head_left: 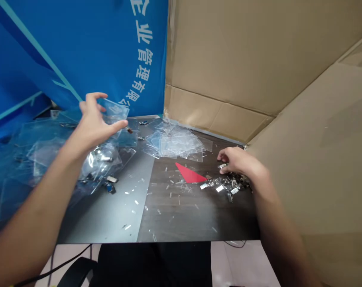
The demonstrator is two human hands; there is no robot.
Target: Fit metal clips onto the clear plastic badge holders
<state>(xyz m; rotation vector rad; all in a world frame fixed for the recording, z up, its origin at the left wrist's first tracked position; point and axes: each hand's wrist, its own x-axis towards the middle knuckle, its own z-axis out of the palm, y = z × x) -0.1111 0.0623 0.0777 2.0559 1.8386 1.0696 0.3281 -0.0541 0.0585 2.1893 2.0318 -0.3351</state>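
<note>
My left hand [94, 119] is raised over the left part of the table, its thumb and fingers closed on the edges of a clear plastic sleeve [117, 111]. Below it lies a heap of clear plastic sleeves [46, 155] with metal clips among them. At the right, my right hand [236, 161] pinches a small metal clip [222, 166] between thumb and fingers. Just beneath that hand is a pile of shiny metal clips [229, 185]. A stack of clear sleeves [181, 143] lies between the hands, towards the back.
A red triangular piece [189, 174] lies at mid-table. Small clear bits [136, 202] are scattered over the dark tabletop [181, 223]. A blue printed panel [88, 48] stands behind on the left; cardboard [229, 59] walls the back and right. A chair armrest [77, 271] shows below.
</note>
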